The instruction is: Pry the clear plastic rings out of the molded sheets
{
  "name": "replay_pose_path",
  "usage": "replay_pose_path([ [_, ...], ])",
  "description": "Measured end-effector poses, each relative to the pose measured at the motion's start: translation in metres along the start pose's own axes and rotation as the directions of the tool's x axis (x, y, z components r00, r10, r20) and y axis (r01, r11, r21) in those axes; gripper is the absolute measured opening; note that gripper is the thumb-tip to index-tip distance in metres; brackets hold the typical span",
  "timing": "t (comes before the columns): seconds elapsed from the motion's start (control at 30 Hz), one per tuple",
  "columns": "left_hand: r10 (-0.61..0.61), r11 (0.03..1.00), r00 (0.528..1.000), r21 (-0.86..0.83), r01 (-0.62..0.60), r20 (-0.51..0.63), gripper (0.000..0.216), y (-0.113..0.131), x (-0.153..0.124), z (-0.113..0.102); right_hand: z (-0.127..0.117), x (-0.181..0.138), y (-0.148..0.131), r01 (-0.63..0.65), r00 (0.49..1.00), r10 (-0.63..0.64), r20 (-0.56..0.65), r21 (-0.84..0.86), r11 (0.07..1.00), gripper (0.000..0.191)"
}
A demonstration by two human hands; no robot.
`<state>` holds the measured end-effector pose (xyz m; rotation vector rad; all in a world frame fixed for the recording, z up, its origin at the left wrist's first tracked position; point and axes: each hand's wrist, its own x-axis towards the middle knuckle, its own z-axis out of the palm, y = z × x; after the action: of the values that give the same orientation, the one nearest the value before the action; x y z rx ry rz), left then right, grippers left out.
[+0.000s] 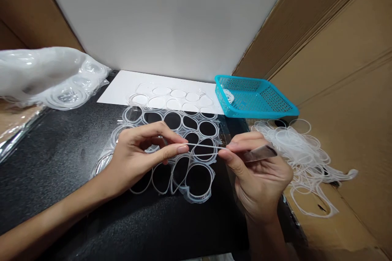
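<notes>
Between my two hands a thin translucent ring (203,145) is stretched, seen almost edge-on. My left hand (143,147) pinches its left side with thumb and forefinger. The right side is pinched by my right hand (257,171), which also has a flat metal blade (261,153) tucked among its fingers. Below the hands lies a clear sheet of joined rings (198,179), with round openings showing the black table. Part of this sheet is hidden behind my left hand.
A turquoise plastic basket (260,112) at the back right contains a few white rings (228,96). Loose translucent rings (301,147) are heaped on cardboard at right. At left sits a bulky clear plastic bag (45,73). White paper (114,89) lies under the sheet's far end.
</notes>
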<state>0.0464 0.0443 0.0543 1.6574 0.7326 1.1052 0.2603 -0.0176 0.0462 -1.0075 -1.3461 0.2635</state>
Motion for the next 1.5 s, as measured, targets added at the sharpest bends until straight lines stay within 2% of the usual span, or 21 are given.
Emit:
replay_pose_path([
  [0.47,0.006,1.000,1.000,0.020,-0.007,0.031,0.008,-0.002,0.001,0.001,-0.001,0.001,0.003,-0.007,1.000,0.007,0.000,-0.013,1.000,0.014],
  [0.57,-0.014,0.998,0.996,0.058,0.009,0.091,0.001,-0.006,0.001,0.000,0.000,0.002,0.003,-0.076,0.997,0.076,-0.006,-0.027,0.997,0.010],
  [0.7,-0.073,0.983,0.985,0.177,0.044,0.156,0.016,-0.013,0.000,-0.002,-0.015,-0.005,0.000,-0.243,0.969,0.247,0.013,-0.144,0.959,0.009],
  [0.8,-0.088,0.976,0.981,0.212,0.051,0.171,0.022,-0.015,0.000,-0.003,-0.054,-0.010,0.006,-0.319,0.923,0.371,0.100,-0.338,0.885,0.016],
  [0.87,-0.081,0.972,0.983,0.230,0.042,0.163,0.019,-0.013,0.000,-0.003,-0.095,-0.008,0.015,-0.351,0.902,0.427,0.064,-0.467,0.812,0.025],
  [0.93,-0.058,0.968,0.987,0.249,0.020,0.148,0.017,-0.009,0.000,-0.004,-0.144,0.001,0.024,-0.393,0.906,0.409,-0.105,-0.564,0.726,0.039],
  [1.03,-0.026,0.962,0.985,0.273,-0.022,0.171,0.020,-0.007,0.000,-0.005,-0.212,0.014,0.029,-0.444,0.896,0.294,-0.333,-0.650,0.617,0.049],
  [1.1,-0.023,0.958,0.978,0.285,-0.039,0.209,0.021,-0.009,-0.001,-0.006,-0.243,0.014,0.022,-0.473,0.876,0.213,-0.433,-0.687,0.551,0.048],
  [1.17,-0.023,0.951,0.972,0.304,-0.051,0.234,0.021,-0.012,-0.002,-0.005,-0.258,0.003,0.009,-0.501,0.853,0.150,-0.499,-0.706,0.500,0.044],
  [1.23,-0.018,0.940,0.970,0.335,-0.066,0.243,0.023,-0.014,-0.003,-0.004,-0.256,-0.016,-0.004,-0.520,0.835,0.100,-0.541,-0.717,0.464,0.041],
  [1.3,-0.025,0.930,0.972,0.363,-0.063,0.233,0.026,-0.012,-0.005,-0.002,-0.242,-0.038,-0.013,-0.507,0.846,0.095,-0.525,-0.736,0.449,0.038],
  [1.37,-0.044,0.932,0.978,0.362,-0.034,0.205,0.028,-0.010,-0.008,0.001,-0.222,-0.058,-0.018,-0.442,0.894,0.149,-0.423,-0.779,0.444,0.036],
  [1.43,-0.068,0.939,0.983,0.345,0.005,0.171,0.029,-0.007,-0.012,0.003,-0.200,-0.071,-0.017,-0.348,0.933,0.232,-0.274,-0.849,0.398,0.037],
  [1.5,-0.090,0.939,0.982,0.343,0.029,0.164,0.029,-0.007,-0.018,0.003,-0.183,-0.078,-0.011,-0.275,0.936,0.301,-0.181,-0.910,0.309,0.038],
])
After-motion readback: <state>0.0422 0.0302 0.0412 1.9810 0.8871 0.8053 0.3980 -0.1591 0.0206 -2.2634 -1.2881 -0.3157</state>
